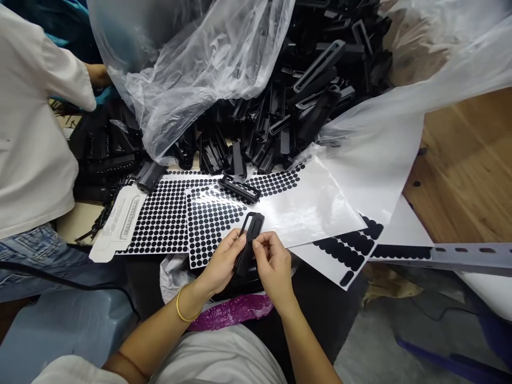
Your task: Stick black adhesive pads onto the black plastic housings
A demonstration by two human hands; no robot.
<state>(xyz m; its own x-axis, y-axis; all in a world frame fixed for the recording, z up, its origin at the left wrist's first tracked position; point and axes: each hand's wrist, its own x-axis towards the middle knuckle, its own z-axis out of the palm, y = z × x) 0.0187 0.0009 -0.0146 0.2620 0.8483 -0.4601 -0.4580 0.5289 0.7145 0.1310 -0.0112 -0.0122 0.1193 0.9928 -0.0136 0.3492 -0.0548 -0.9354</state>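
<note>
In front of my body, my left hand grips a long black plastic part with a slot at its upper end and a textured face. My right hand is closed at the part's right edge, thumb and fingertips against it. Whether anything small sits under those fingertips is hidden. Just beyond lies another black part, with an open frame, on the sticker sheets. These white sheets carry rows of round black dots. A glossy blank sheet overlaps them on the right.
A large heap of black plastic parts fills the back, under clear plastic bagging. A printed white card lies at left. Sheets with bigger black stickers stick out at right. A co-worker in a white shirt is close on the left.
</note>
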